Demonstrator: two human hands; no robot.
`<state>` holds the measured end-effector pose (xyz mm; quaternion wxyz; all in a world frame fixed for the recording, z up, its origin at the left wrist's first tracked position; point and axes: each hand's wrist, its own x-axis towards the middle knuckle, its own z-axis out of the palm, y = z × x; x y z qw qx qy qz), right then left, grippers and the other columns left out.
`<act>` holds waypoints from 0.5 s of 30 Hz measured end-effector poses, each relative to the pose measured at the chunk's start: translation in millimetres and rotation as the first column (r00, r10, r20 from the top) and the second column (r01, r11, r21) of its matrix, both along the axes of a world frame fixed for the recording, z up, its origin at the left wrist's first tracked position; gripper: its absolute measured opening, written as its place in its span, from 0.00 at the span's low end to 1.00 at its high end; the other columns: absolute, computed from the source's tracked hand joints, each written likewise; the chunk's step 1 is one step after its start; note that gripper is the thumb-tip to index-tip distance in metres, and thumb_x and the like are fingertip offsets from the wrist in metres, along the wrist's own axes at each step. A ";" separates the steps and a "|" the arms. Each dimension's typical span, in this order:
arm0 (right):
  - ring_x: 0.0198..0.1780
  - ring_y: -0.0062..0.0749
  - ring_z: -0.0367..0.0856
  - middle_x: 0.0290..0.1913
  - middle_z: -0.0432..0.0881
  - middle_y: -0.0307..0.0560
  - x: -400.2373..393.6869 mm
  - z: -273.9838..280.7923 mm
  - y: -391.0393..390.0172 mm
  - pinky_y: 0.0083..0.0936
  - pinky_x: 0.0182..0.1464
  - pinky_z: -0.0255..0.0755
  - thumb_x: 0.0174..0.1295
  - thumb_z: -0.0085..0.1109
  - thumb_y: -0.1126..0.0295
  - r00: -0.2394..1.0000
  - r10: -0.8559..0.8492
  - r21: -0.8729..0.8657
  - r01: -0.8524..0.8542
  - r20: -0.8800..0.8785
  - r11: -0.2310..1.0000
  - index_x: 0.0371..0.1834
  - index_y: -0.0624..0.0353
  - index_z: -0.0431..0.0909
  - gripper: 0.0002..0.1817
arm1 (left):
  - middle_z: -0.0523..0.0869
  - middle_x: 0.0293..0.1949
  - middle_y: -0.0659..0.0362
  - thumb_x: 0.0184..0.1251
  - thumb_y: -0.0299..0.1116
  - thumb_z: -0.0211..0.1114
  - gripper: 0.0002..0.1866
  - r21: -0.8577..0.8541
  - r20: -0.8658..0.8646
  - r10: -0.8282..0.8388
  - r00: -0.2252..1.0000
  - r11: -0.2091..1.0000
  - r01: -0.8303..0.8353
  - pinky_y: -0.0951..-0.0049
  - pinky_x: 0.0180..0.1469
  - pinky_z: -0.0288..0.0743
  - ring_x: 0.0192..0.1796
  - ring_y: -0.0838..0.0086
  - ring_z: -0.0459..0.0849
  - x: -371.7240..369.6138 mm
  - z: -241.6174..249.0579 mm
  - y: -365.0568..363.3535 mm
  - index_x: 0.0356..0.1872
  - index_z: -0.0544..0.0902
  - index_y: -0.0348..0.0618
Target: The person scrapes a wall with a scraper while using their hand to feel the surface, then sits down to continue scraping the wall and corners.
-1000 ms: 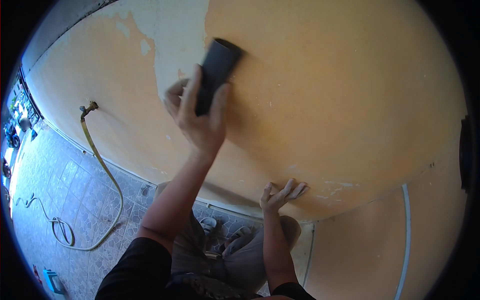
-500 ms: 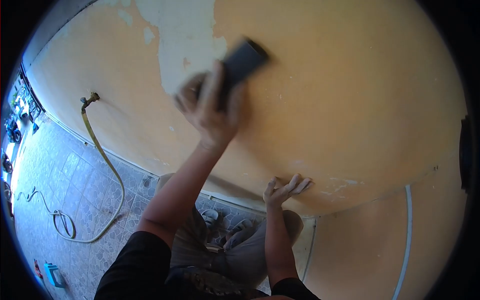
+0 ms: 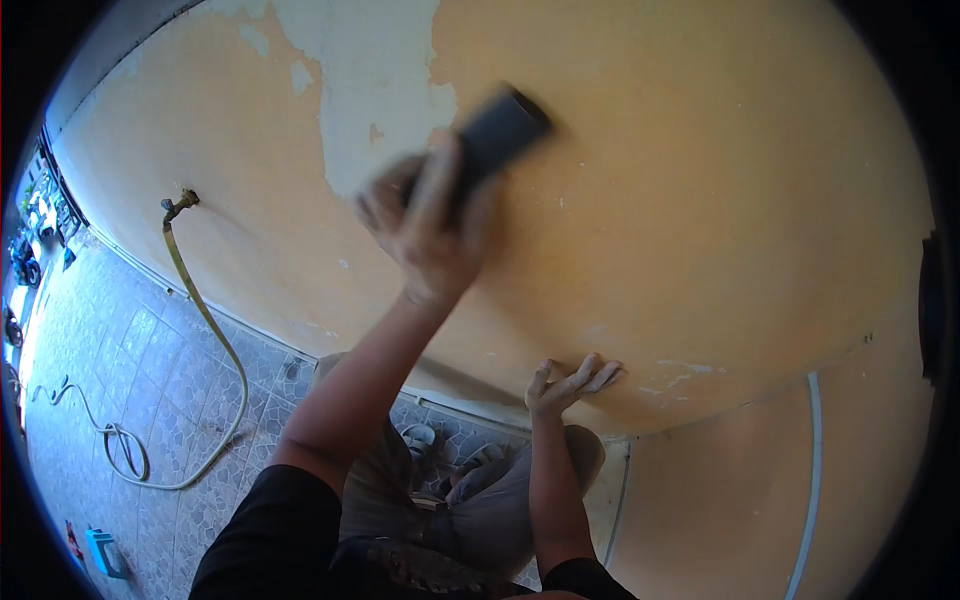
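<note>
In my left hand (image 3: pixel 425 225) is a dark grey sanding block (image 3: pixel 503 128), blurred by motion, with the fingers wrapped around its near end. The block lies against the orange painted wall (image 3: pixel 700 220), just right of a pale patch (image 3: pixel 375 90) where the paint has come off. Lower down, my right hand (image 3: pixel 570 388) rests with fingers spread on the wall, holding nothing. Light scuffs (image 3: pixel 690 372) mark the paint to the right of that hand.
A brass tap (image 3: pixel 180 203) juts from the wall at left, with a yellowish hose (image 3: pixel 215 325) running down to the tiled floor (image 3: pixel 190 400). A blue object (image 3: pixel 105 553) stands at lower left. My bent knees and sandalled feet (image 3: pixel 480 460) are close to the wall's base.
My left hand and the sanding block have shifted slightly right and down in the view. My right hand stays at nearly the same place on the wall.
</note>
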<state>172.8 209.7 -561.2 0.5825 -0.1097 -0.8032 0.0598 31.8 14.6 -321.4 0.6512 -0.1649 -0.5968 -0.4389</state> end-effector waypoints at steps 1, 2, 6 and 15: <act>0.84 0.73 0.26 0.86 0.32 0.63 -0.9 0.2 0.1 0.76 0.78 0.31 0.75 0.52 0.45 1.000 -0.008 0.013 0.008 -0.017 1.000 0.84 0.55 0.48 0.43 | 0.84 0.49 0.61 0.55 0.36 0.79 0.28 -0.247 -0.054 -0.028 0.998 0.969 0.013 0.64 0.51 0.63 0.48 0.67 0.78 7.7 -26.5 -1.5 0.61 0.89 0.57; 0.84 0.72 0.26 0.86 0.33 0.63 -4.1 1.0 0.2 0.76 0.78 0.31 0.75 0.52 0.44 0.999 -0.018 0.031 0.019 -0.040 0.999 0.84 0.55 0.48 0.43 | 0.84 0.50 0.64 0.52 0.37 0.78 0.29 -0.460 -0.055 -0.086 0.995 0.887 0.051 0.63 0.49 0.64 0.49 0.69 0.78 12.1 -60.7 -2.6 0.61 0.89 0.62; 0.84 0.72 0.27 0.86 0.33 0.63 -2.2 2.3 -1.9 0.76 0.77 0.31 0.75 0.51 0.43 1.000 -0.013 0.016 0.014 -0.023 1.000 0.84 0.55 0.49 0.43 | 0.83 0.48 0.66 0.46 0.33 0.80 0.31 -0.646 -0.011 -0.193 0.981 0.751 0.140 0.63 0.53 0.67 0.50 0.69 0.78 19.0 -64.8 -18.6 0.59 0.90 0.66; 0.85 0.71 0.27 0.86 0.34 0.63 -3.6 1.3 -1.4 0.74 0.78 0.32 0.75 0.52 0.44 0.999 -0.028 0.021 0.029 -0.041 0.999 0.83 0.57 0.50 0.43 | 0.83 0.47 0.64 0.49 0.40 0.83 0.29 -0.252 -0.060 -0.036 0.998 0.968 0.020 0.64 0.54 0.62 0.47 0.69 0.75 1.5 -17.1 -9.9 0.58 0.91 0.60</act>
